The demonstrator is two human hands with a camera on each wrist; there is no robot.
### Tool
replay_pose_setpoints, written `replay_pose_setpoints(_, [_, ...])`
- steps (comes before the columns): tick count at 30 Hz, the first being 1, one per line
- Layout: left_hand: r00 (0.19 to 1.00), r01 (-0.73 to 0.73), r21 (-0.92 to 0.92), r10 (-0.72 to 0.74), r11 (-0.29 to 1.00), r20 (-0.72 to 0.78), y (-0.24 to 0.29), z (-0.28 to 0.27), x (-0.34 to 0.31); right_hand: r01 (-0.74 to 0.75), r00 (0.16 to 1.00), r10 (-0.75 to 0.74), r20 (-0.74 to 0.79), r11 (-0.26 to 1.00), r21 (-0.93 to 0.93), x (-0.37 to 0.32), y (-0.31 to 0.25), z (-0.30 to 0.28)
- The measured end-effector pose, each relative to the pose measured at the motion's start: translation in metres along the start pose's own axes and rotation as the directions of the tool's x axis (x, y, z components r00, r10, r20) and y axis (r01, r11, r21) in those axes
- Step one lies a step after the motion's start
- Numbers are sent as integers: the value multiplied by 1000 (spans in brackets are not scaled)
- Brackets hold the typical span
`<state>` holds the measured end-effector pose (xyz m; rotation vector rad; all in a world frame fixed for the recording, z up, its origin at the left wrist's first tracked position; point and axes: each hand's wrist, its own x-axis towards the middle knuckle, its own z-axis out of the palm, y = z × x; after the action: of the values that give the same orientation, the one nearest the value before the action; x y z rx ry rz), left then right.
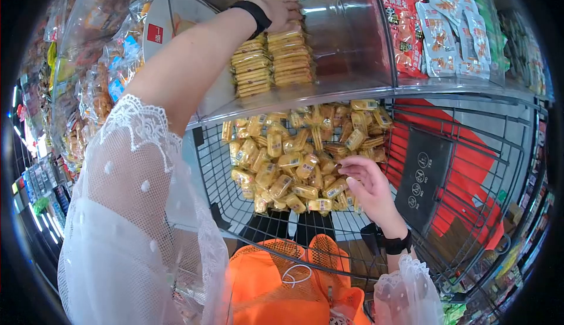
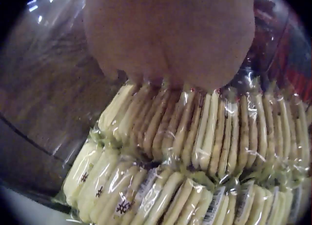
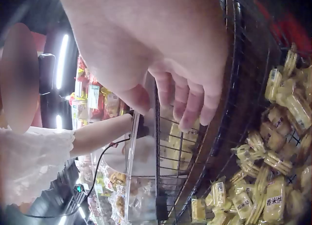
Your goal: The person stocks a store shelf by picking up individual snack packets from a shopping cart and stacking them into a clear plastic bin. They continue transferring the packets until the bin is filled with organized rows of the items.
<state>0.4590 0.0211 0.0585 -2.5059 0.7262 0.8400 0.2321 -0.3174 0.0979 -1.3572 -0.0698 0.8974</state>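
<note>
My left hand point(image 1: 279, 12) lies loosely spread on the far end of the wrapped crackers point(image 1: 291, 60), whose rows run lengthwise away from me. My right hand point(image 1: 371, 187), empty and loosely curled, hangs above loose packets point(image 1: 276, 166).

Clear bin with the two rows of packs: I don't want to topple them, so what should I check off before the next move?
1. Rows upright and together: ok, the packs in the left row and right row are pressed face to face.
2. Left hand at the row: ok, it lies over the far end of the right row.
3. Left hand's hold on a pack: cannot tell, its fingertips are hidden in the left wrist view.
4. Right hand free: ok, it holds nothing.
5. Room in the bin: ok, bare space beside the right row.
6. Loose packs lined up: not ok, they are heaped every which way in the cart.
</note>
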Motion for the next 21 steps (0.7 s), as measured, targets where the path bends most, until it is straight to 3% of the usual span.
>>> replay_pose_setpoints(1, [999, 16, -3, -16, 1000, 47, 1, -7, 1, 12, 1000, -13, -14, 1000, -26, -1, 1, -2])
replay_pose_setpoints(3, [994, 23, 9, -24, 1000, 108, 5, -17, 3, 65, 996, -78, -41, 964, -260, -4, -2, -10])
replay_pose_setpoints(4, [999, 17, 24, -16, 1000, -42, 7, -16, 0, 83, 993, -109, -49, 925, -372, -4, -5, -15])
replay_pose_setpoints(5, [982, 14, 35, -7, 999, -188, 10, -13, -6, 124, 980, -195, -42, 760, -639, -1, -8, -24])
replay_pose_setpoints(6, [943, 15, 48, 2, 999, -333, 14, -13, -9, 120, 965, -256, -57, 624, -772, 4, -2, -33])
replay_pose_setpoints(8, [779, -214, 80, 219, 974, -587, 29, -44, -30, -129, 955, -155, -251, 545, -829, 19, 17, -53])
replay_pose_setpoints(10, [732, -318, -57, 207, 947, -649, 69, -89, -58, -171, 939, -212, -270, 394, -903, 51, 49, -76])
replay_pose_setpoints(12, [742, -378, -260, 123, 888, -659, 109, -115, -82, -266, 941, -127, -313, 290, -919, 96, 79, -92])
replay_pose_setpoints(14, [720, -294, -152, 114, 944, -685, 146, -114, -98, -105, 979, -168, -117, 81, -991, 137, 117, -112])
replay_pose_setpoints(16, [823, -300, -334, 65, 894, -565, 183, -116, -121, -110, 943, -316, -105, 1, -994, 155, 153, -110])
replay_pose_setpoints(18, [796, -276, -269, 63, 923, -602, 215, -93, -135, -143, 952, -285, -116, -77, -987, 163, 165, -110])
replay_pose_setpoints(20, [754, -351, -370, 26, 860, -656, 243, -53, -141, -180, 983, -75, -169, -180, -967, 163, 135, -107])
replay_pose_setpoints(21, [794, -367, -472, 6, 802, -608, 254, -32, -143, -178, 973, -181, -142, -204, -963, 168, 158, -120])
